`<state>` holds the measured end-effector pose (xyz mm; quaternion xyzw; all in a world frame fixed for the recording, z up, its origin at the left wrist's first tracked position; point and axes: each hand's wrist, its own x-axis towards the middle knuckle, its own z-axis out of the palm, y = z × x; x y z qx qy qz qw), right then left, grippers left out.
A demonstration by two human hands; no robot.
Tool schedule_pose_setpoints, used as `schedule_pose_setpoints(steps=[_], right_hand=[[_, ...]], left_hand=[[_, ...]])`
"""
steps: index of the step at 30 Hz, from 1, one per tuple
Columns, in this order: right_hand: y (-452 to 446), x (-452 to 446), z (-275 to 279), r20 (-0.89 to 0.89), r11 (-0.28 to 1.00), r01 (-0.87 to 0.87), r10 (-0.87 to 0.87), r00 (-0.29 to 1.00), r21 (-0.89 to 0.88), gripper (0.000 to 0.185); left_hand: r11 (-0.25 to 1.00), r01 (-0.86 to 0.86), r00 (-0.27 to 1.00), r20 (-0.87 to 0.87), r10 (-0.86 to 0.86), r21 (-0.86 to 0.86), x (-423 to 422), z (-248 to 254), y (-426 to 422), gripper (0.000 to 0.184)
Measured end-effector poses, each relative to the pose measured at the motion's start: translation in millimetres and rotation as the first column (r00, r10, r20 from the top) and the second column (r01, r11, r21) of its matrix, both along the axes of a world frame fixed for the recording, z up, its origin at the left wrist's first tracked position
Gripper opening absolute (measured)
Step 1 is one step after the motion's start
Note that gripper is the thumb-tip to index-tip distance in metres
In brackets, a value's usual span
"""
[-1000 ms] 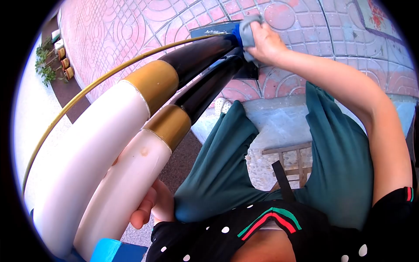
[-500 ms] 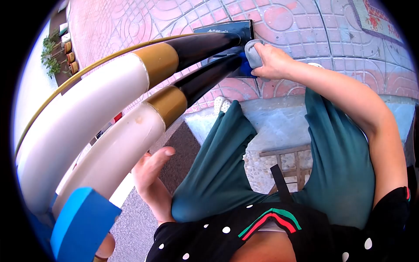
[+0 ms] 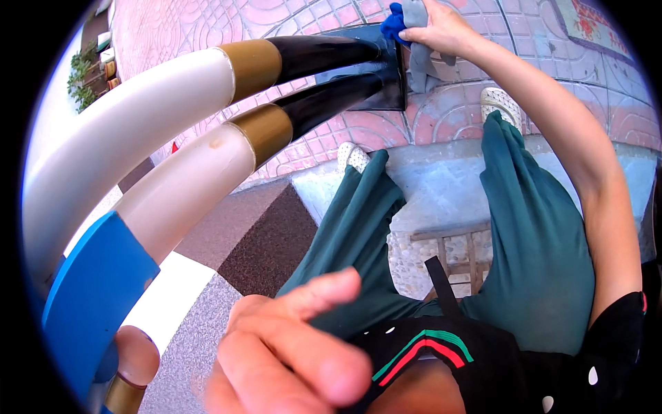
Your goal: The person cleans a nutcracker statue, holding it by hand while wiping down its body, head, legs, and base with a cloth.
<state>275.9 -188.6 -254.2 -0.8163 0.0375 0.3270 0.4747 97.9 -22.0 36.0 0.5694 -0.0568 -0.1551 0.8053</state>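
Note:
A large painted figure lies tilted across the left side, with white legs (image 3: 186,162), gold bands, black boots (image 3: 331,103) and a blue skirt-like part (image 3: 100,286). Its boots stand on a black base plate (image 3: 393,93). At the plate's far corner, my right hand (image 3: 445,31) grips a grey and blue cloth (image 3: 422,65), which hangs bunched and partly loose. My left hand (image 3: 283,348) is raised close to the camera, slightly blurred. Its thumb and fingers are apart, half curled, and nothing shows in them.
Pink patterned paving (image 3: 455,121) lies around the base. A patterned mat (image 3: 603,31) is at the upper right, and potted plants (image 3: 83,76) are at the upper left. My knees in green trousers (image 3: 538,241) flank a wooden slatted piece (image 3: 462,255). Checkered flooring (image 3: 269,241) is below the figure.
My right hand has moved up and away from the boots to beyond the plate, carrying the cloth. My left hand has come up from beside the figure's leg towards the camera.

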Motion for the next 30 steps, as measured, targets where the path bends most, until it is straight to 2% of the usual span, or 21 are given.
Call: schedule_pose_setpoints(steps=[1,2,4,5,6,8,9,10,11,13,15,17,18,20,21,24,26,27,28,29,30], right_hand=[[7,3,-30,0.419,1.0,-0.024,0.024,0.908,-0.005,0.057],[4,7,-57,0.461,0.995,-0.056,0.014,0.887,0.079,0.057],[11,7,-35,0.255,0.993,-0.052,0.024,0.967,0.104,0.053],[13,5,3,0.019,0.996,-0.068,0.067,0.998,0.049,0.048],[16,2,0,0.094,0.983,-0.154,0.145,0.985,0.1,0.043],[22,-4,5,-0.132,0.97,-0.241,0.242,0.961,0.029,0.044],[25,-18,-16,0.056,0.98,-0.198,0.199,0.978,-0.029,0.046],[27,-35,-40,0.246,0.987,-0.142,0.157,0.957,-0.08,0.048],[31,-43,-37,0.264,0.968,-0.165,0.212,0.941,-0.19,0.053],[33,-61,-27,0.442,0.978,-0.115,0.181,0.879,-0.174,0.049],[37,-58,-25,0.492,0.985,-0.096,0.154,0.857,-0.141,0.048],[40,-50,-50,0.492,0.873,-0.373,0.487,0.722,-0.315,0.053],[43,-62,-57,0.588,0.796,-0.293,0.594,0.549,-0.53,0.041],[47,-75,-67,0.573,0.8,-0.37,0.598,0.56,-0.473,0.033],[46,-84,-67,0.567,0.765,-0.431,0.644,0.514,-0.478,0.034],[43,-112,-62,0.506,0.653,-0.64,0.743,0.438,-0.405,0.033],[37,-118,-46,0.356,0.495,-0.805,0.853,0.38,-0.326,0.036],[36,-122,-49,0.275,0.614,-0.763,0.783,0.558,-0.203,0.042],[34,-119,-47,0.278,0.618,-0.761,0.779,0.561,-0.197,0.042],[29,-112,-41,0.341,0.785,-0.6,0.612,0.714,-0.152,0.043],[26,-105,-34,0.391,0.907,-0.409,0.413,0.822,-0.098,0.045]], left_hand=[[0.921,0.113,0.985,0.083,-0.154,0.374,9,-6,1,0.016],[0.734,0.151,0.954,0.097,-0.284,0.661,15,-8,-4,0.02],[0.434,0.116,0.931,0.054,-0.361,0.893,15,-2,-19,0.028],[0.354,0.096,0.95,0.021,-0.313,0.93,12,3,-32,0.031],[0.282,0.08,0.964,-0.003,-0.266,0.956,11,8,-41,0.034],[0.226,0.022,0.976,0.027,-0.214,0.974,7,13,-50,0.038],[0.204,-0.015,0.976,0.059,-0.211,0.979,5,16,-52,0.039],[0.195,-0.061,0.997,0.05,0.06,0.979,13,19,-71,0.042],[0.176,-0.101,0.945,0.04,0.324,0.979,24,24,-95,0.046],[0.105,-0.152,0.645,0.018,0.764,0.983,46,33,-137,0.057],[-0.022,0.105,0.753,-0.065,0.655,0.994,36,46,-128,0.061],[-0.199,0.297,0.928,-0.233,0.292,0.934,12,54,-76,0.062],[-0.019,0.114,0.991,-0.115,-0.062,0.993,7,47,-55,0.069],[0.155,0.118,0.952,-0.068,-0.298,0.981,2,49,-27,0.06],[0.244,0.146,0.914,-0.037,-0.404,0.959,6,47,-17,0.056],[0.176,0.288,0.887,-0.193,-0.42,0.941,12,12,6,0.053],[-0.099,0.442,0.801,-0.442,-0.404,0.892,22,-6,21,0.058],[-0.05,0.471,0.837,-0.463,-0.291,0.881,21,-16,38,0.063],[0.004,0.494,0.857,-0.485,-0.174,0.87,17,-24,58,0.067],[0.016,0.524,0.852,-0.524,-0.003,0.851,13,-28,75,0.08],[0.016,0.525,0.851,-0.525,-0.002,0.851,5,-32,89,0.08]])
